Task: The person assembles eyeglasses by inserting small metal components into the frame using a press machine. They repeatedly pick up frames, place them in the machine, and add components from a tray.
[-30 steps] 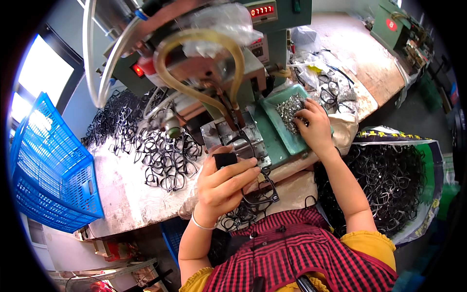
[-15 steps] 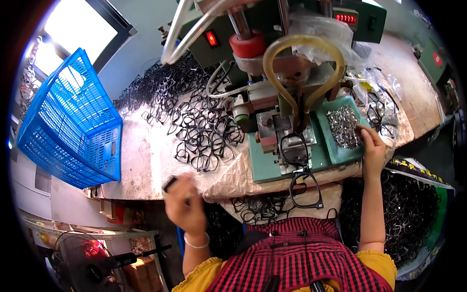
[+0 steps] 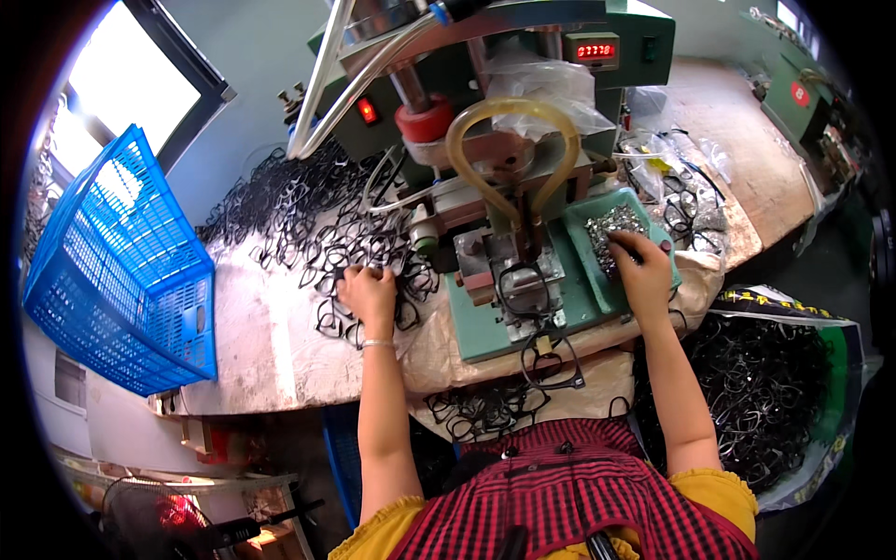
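A bright window [image 3: 140, 65] stands at the far left, behind a pale, worn workbench [image 3: 250, 364] with a blue slatted plastic crate [image 3: 121, 280] at its left end. Compared with a second ago, the left hand [image 3: 370, 297] has gone from the green metal press [image 3: 481, 168] to the loose heap of black eyeglass frames [image 3: 327, 247] on its left. Its fingers are bent down among the heap's near edge; whether they grip one, I cannot tell. One black plastic eyeglass frame [image 3: 544, 329] sits at the press, upper part under the nozzle, lower part hanging past the near edge, touched by neither hand. The red counter display [image 3: 595, 51] has changed its last digit too. The right hand [image 3: 647, 275] has stayed at the pale green tray [image 3: 609, 294] of small shiny metal pieces [image 3: 611, 229], fingers curled in; a held piece cannot be made out. By my reading, the hands now serve two separate supplies.
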Tool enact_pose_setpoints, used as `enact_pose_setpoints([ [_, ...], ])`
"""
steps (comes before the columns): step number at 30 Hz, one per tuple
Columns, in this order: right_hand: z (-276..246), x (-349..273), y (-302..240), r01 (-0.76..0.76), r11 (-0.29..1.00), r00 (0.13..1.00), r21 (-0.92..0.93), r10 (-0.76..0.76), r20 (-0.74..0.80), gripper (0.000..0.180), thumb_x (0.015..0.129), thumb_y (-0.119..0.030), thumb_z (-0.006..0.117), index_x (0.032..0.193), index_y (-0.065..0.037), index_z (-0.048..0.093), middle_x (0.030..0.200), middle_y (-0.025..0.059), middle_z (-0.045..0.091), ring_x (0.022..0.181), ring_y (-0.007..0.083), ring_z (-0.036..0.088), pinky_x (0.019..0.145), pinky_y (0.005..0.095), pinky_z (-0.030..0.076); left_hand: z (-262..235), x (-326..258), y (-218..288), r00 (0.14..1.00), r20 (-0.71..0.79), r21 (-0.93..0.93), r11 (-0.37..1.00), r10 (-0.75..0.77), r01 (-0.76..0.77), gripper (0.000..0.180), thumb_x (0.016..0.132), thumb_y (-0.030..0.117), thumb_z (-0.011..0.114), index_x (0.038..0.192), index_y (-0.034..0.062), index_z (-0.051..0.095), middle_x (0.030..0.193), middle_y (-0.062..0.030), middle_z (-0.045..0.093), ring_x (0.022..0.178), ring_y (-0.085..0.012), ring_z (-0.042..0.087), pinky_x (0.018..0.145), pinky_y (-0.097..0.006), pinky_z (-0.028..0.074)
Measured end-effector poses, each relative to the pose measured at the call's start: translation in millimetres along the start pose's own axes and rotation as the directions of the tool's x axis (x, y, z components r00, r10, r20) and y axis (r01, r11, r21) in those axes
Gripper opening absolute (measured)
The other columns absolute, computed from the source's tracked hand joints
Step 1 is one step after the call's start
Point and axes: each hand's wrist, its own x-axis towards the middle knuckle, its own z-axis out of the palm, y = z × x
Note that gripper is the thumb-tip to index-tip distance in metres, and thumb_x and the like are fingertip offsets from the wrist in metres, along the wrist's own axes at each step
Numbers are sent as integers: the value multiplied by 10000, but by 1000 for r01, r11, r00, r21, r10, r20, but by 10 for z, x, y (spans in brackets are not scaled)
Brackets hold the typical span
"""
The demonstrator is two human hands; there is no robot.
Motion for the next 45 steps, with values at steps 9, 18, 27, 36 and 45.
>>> enact_pose_setpoints([
  [9, -353, -282, -263, 170, 984, 984, -49, -172, -41, 180, 816, 33, 704, 983, -15, 751, 947, 99, 726, 914, 235, 685, 833, 334, 512, -422, -255, -127, 999, -42, -757, 653, -31, -11, 112, 967, 117, 640, 988, 15, 599, 647, 19, 491, 585, -64, 417, 535, -250, 336],
  [18, 450, -81, -881, -21, 874, 985, 485, -65, 159, 441, 790, -15, 743, 1210, 0, 608, 935, 74, 702, 893, 134, 658, 848, 290, 501, -715, -660, 413, 968, 251, -959, 142, 27, 245, 100, 1027, 138, 598, 966, 59, 587, 778, 6, 604, 621, -69, 553, 533, -213, 414],
  [27, 458, -97, -1143, -202, 768, 956, 607, 20, 293, 568, 805, -27, 738, 1320, 36, 508, 893, 61, 716, 903, 109, 640, 860, 261, 480, -1831, -538, 1242, 818, -506, -857, -48, 275, -514, 180, 1052, 145, 519, 1155, 14, 587, 1079, -208, 680, 879, -258, 685, 711, -345, 587],
  [36, 90, 36, -846, 167, 983, 946, 74, -181, 269, 327, 813, -103, 717, 1131, -37, 680, 1166, 188, 682, 1165, 308, 631, 1024, 393, 472, -1697, -886, 1301, 583, -394, -745, 126, 710, -655, 133, 836, 14, 703, 960, 56, 726, 1013, -100, 741, 907, -240, 704, 882, -461, 567],
  [45, -33, 136, 292, 279, 820, 958, -499, -277, 80, 153, 727, -154, 790, 860, -89, 749, 1178, 175, 678, 1215, 371, 587, 1026, 449, 467, -1743, -926, 1380, 471, -333, -714, 108, 817, -692, 175, 788, 86, 805, 956, 105, 759, 1016, -41, 760, 915, -257, 685, 977, -454, 499],
])
